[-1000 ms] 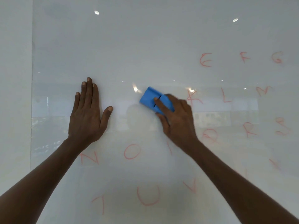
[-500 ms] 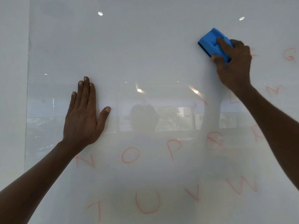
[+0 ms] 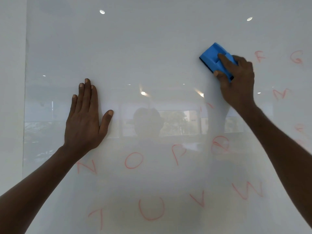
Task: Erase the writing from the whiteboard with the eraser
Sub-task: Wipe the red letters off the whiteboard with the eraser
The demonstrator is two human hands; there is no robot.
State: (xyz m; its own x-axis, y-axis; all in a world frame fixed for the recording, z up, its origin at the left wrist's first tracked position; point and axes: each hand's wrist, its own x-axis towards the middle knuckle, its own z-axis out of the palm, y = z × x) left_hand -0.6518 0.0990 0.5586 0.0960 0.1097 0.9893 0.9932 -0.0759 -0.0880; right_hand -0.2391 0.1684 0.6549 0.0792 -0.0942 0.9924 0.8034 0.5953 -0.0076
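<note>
Two bare forearms come in from the bottom corners, both reaching up to a glossy whiteboard (image 3: 152,48) that fills the view. Left hand (image 3: 84,119) lies flat on the board, left of centre, fingers straight and close together, thumb splayed out to the right, holding nothing; it sits near the board's left edge (image 3: 25,98), a strip of bare board between them. Right hand (image 3: 236,81) is in the upper right part of the board, gripping a blue eraser (image 3: 216,59): index finger laid over the top, thumb pinching its lower side, the other fingers curled behind. Eraser is tilted, long side running down to the right, face seemingly against the board, though contact can't be confirmed. Just right of that hand are red letters F (image 3: 260,56) and G (image 3: 297,59), with M (image 3: 281,93) below them near the right side. Lower half carries more red writing (image 3: 168,183): N, O, P, Q in one row under the hands, then T, U, V, W nearer the bottom edge. A faint red remnant (image 3: 208,105) sits just left of the right wrist. Upper left and top centre of the board are blank white, wide open room above and between the hands. Ceiling lights and a window reflect off the surface.
</note>
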